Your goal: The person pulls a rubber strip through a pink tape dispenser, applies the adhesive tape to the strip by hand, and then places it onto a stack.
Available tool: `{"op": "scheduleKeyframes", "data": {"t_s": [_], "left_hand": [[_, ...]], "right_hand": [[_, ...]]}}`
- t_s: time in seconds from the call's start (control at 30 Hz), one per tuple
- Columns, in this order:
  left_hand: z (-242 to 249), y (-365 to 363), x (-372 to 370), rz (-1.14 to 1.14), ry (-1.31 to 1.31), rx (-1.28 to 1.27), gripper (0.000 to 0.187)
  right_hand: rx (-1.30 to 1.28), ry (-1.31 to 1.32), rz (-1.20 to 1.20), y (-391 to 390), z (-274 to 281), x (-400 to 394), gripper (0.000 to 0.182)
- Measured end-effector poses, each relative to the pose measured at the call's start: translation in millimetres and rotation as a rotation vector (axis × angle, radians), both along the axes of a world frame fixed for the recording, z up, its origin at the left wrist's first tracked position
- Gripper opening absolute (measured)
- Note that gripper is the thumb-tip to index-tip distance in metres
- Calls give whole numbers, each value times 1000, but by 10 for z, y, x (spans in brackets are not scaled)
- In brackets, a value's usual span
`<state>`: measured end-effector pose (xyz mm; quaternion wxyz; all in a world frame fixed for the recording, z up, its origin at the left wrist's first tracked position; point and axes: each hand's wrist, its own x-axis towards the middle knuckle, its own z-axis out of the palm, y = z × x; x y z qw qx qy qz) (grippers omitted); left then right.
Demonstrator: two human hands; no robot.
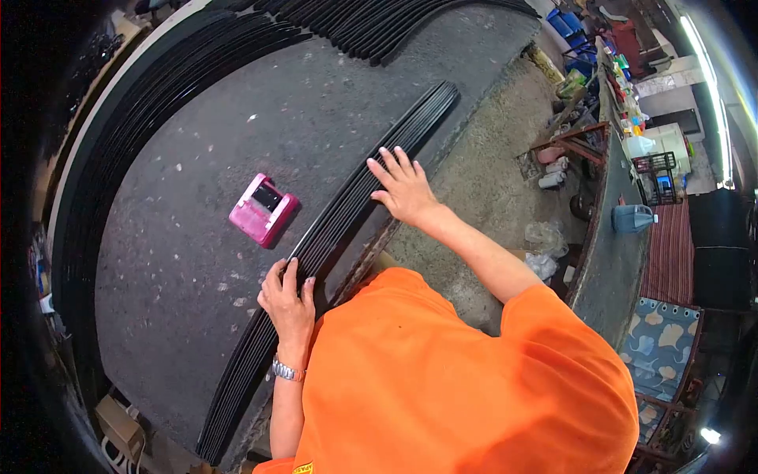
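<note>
A long bundle of thin black strips [324,229] lies diagonally on the dark work surface, its strips side by side and slightly curved. My left hand [288,304], with a metal-banded watch at the wrist, rests on the bundle's lower half, fingers bent and apart near its far edge. Farther up the bundle, my right hand [404,189] lies palm down with its fingers spread over the strips. Neither hand is closed round them. To the left of the bundle sits a pink device [264,210] with a black middle part.
Curved rows of black strips [134,118] line the far left edge, and more strips [371,28] lie at the top. A second bench [604,261] at the right bears a bluish jug [632,219] and a black crate [657,170]. Plastic bags [545,241] lie on the floor between.
</note>
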<state>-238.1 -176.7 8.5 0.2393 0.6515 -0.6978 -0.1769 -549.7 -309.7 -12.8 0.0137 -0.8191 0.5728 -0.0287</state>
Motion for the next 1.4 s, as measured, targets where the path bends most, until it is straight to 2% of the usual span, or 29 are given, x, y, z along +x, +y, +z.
{"op": "scheduleKeyframes", "data": {"t_s": [0.13,0.27,0.4,0.47,0.57,0.67,0.8,0.93,0.97,1.07,1.2,1.23,1.37,1.4], "left_hand": [[93,-72,-244,-35,-24,-3,55],[27,-132,-386,59,-66,48,50],[-8,-160,-477,145,-113,42,33],[-30,-236,-536,222,-101,42,28],[54,-381,-553,253,-24,92,24],[162,-475,-512,302,155,254,19],[181,-499,-497,312,221,240,14],[352,-483,-606,338,208,15,12],[388,-463,-612,302,68,-70,12],[455,-322,-523,270,-78,-83,13],[500,-89,-238,262,-133,33,15],[468,-35,-153,262,-100,-6,14],[652,135,126,186,-52,211,17],[669,197,218,147,-91,191,19]], "right_hand": [[-45,-99,62,-43,-15,-79,70],[-61,-149,158,-158,78,-228,68],[-120,-269,259,-435,175,-462,48],[-139,-324,297,-575,117,-566,45],[-100,-365,363,-745,123,-607,41],[-57,-400,418,-831,236,-561,39],[-25,-421,478,-898,213,-489,34],[-51,-347,498,-931,303,-478,25],[-59,-320,491,-956,357,-499,23],[-118,-197,445,-1109,438,-669,17],[-205,-9,367,-1382,492,-1107,18],[-213,-56,369,-1395,555,-1175,18],[-203,8,390,-1417,856,-1248,19],[-225,-53,411,-1450,883,-1278,13]]}}
